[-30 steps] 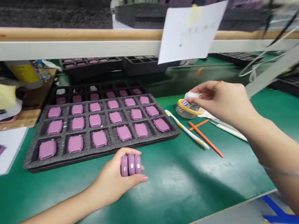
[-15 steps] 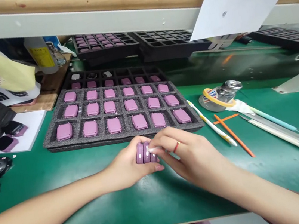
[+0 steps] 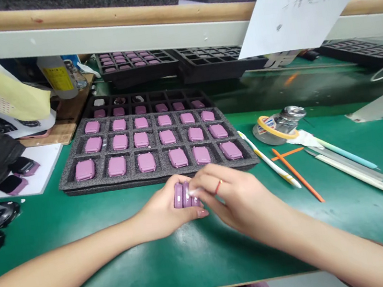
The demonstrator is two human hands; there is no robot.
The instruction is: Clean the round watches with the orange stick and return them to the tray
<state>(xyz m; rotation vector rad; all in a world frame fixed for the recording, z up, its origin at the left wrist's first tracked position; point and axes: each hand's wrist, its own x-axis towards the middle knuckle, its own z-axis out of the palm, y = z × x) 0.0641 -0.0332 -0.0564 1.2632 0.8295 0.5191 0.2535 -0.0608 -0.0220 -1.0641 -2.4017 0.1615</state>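
Three mauve plastic cases [image 3: 185,195] stand on edge, pressed face to face in a short stack at the centre of the view. Taking that stack as the middle of a dial, with 12 o'clock pointing away from the person, the left hand [image 3: 160,211] comes in from 9 o'clock and holds it in a firm curl, with the fingers wrapped over the top and the thumb side beneath. The stack sits in the fingers, at the hand's 3 o'clock side.

The right hand [image 3: 238,199] comes in from about 4 o'clock, narrowly closed, with its fingertips [image 3: 194,190] on the stack's right end. The fingers hide part of that end, so I cannot tell how firm this contact is. A thin red ring [image 3: 218,187] sits on one finger.

At 12 o'clock, just beyond the hands, lies a grey foam tray [image 3: 157,179] on the green counter [image 3: 266,248], with three rows of six matching cases in its cells. Behind it is a black tray [image 3: 147,96] with more cases.

Around 2 to 3 o'clock lie a white-and-yellow stick [image 3: 269,162], an orange stick [image 3: 296,175], and a yellow tape roll [image 3: 272,127] against a metal-topped dispenser [image 3: 291,115].
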